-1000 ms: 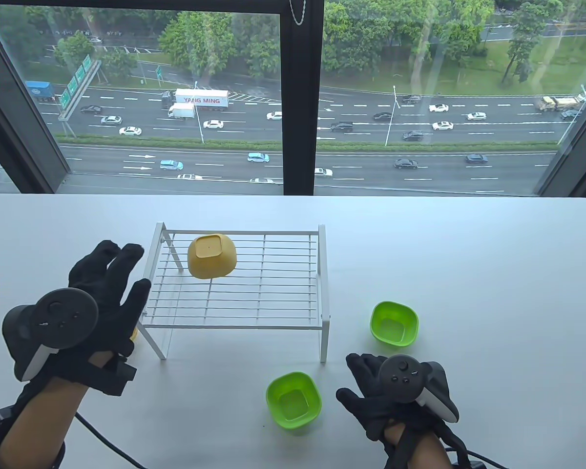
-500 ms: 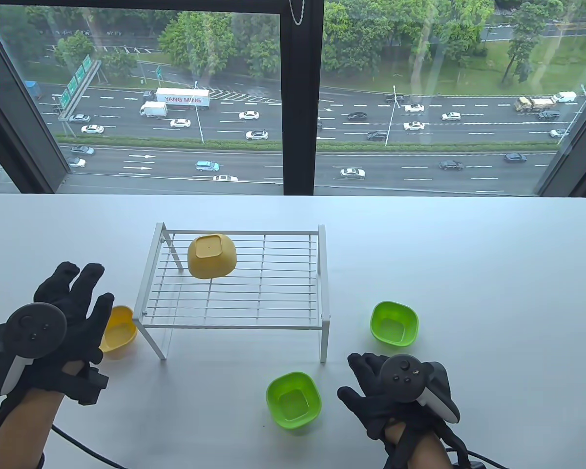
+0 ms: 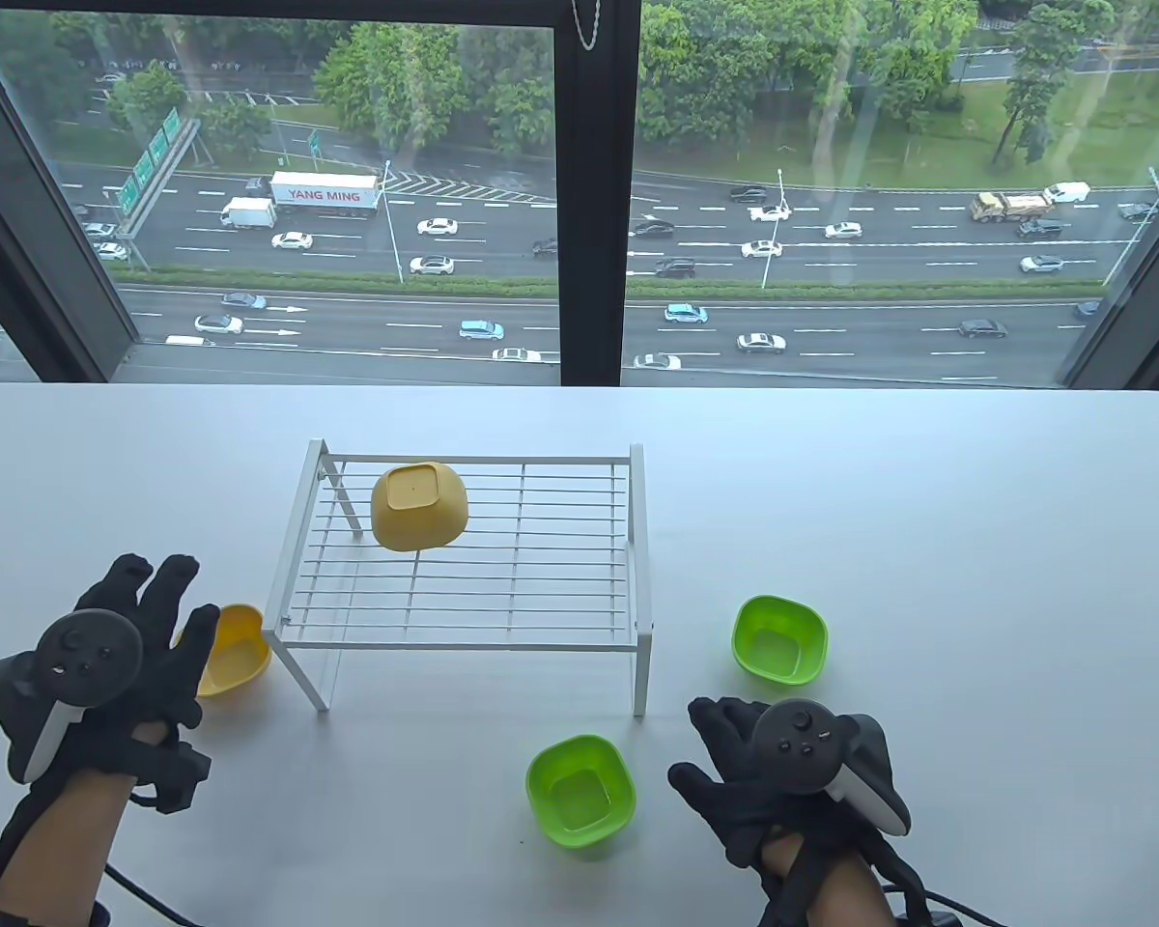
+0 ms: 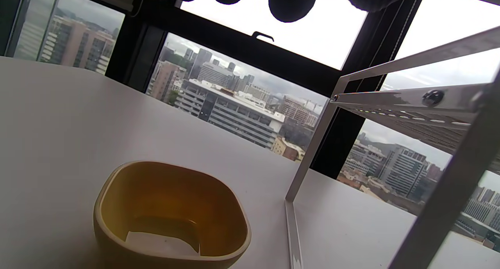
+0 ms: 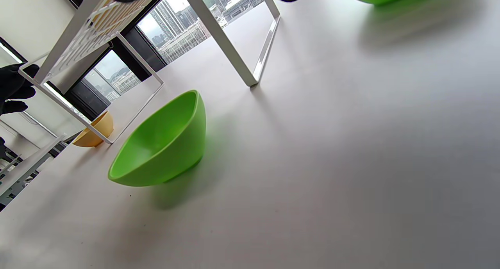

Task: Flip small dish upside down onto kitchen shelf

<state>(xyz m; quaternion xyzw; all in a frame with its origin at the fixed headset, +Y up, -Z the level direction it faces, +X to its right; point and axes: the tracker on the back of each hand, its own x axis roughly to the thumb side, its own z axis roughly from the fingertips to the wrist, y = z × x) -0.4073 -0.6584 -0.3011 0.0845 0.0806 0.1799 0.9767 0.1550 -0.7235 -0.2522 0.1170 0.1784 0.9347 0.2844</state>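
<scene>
Left grip (image 3: 126, 666) released, fingers spread above yellow dish (image 3: 235, 662); right grip (image 3: 753, 782) released, on table (image 3: 975, 579).

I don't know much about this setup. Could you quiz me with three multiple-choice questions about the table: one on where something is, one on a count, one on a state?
1. Where is the upright yellow bowl?
A. On the rack
B. On the table left of the rack
C. Beside the right hand

2. How many green bowls are on the table?
A. One
B. Two
C. Three

3. How does the yellow bowl on the rack sit?
A. Upside down
B. Upright
C. On its side

Answers:
1. B: it sits by the rack's left leg, next to the left hand.
2. B: a near green bowl and a far green bowl.
3. A: its flat base faces up.
</scene>
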